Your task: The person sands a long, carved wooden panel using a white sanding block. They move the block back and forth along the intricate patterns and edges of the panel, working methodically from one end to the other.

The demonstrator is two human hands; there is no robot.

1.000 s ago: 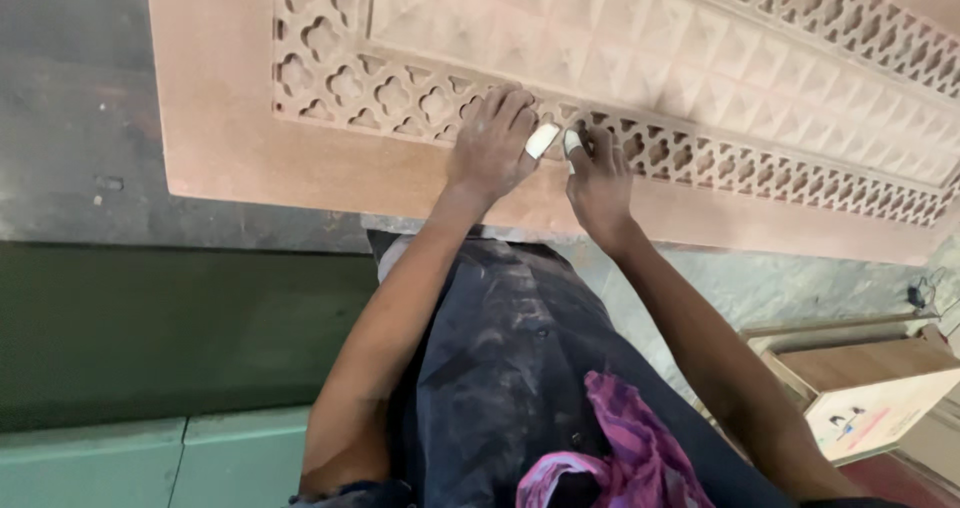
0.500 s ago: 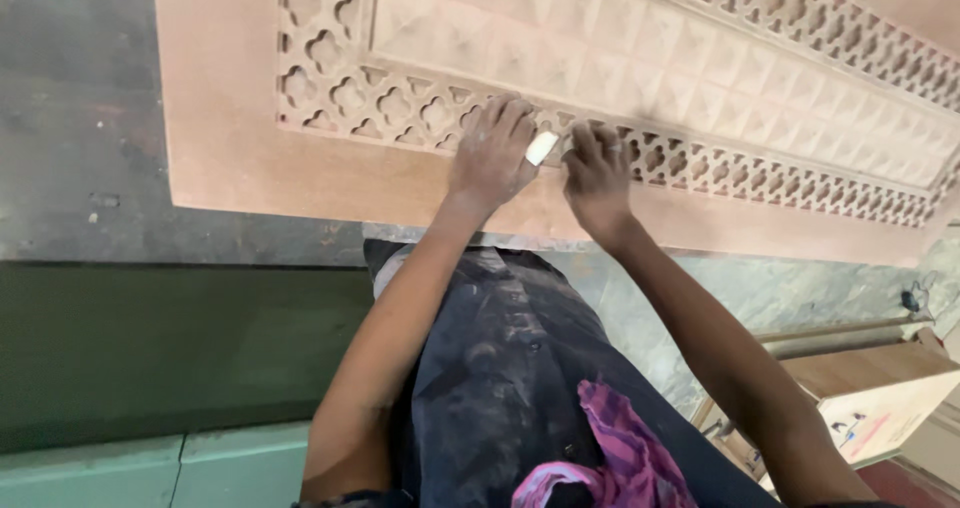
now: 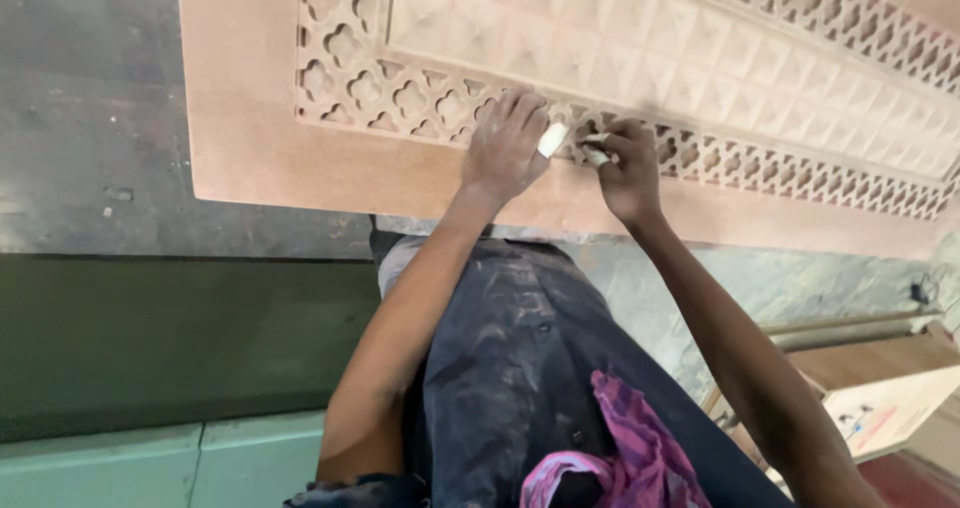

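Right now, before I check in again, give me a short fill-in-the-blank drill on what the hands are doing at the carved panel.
1. The left hand rests flat on the carved ____ panel.
2. The right hand pinches a small ____ piece against the fretwork band.
3. A ____ cloth lies on the dark apron.

Missing words: wooden; white; pink

Plain margin of the carved wooden panel (image 3: 300, 168) lies open left of both hands; the pierced lattice band (image 3: 400, 98) borders it above.
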